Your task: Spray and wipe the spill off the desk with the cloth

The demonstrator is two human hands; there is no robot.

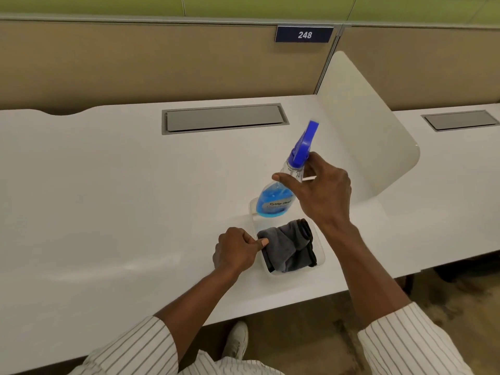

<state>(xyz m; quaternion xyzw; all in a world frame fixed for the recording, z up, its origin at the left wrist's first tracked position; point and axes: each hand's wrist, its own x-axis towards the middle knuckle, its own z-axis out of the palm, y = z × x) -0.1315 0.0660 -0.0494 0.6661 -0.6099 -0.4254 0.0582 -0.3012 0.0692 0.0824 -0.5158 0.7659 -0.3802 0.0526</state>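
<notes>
The right hand has its grip wrapped around the neck of a spray bottle, thumb and fingers closed on the clear part just under the blue trigger head, the bottle tilted with its blue-filled base at the far end of a clear tray on the white table. The left hand rests on the table beside the tray, its grip curled nearly into a fist with the thumb touching the crumpled grey cloth that lies in the tray's near end.
</notes>
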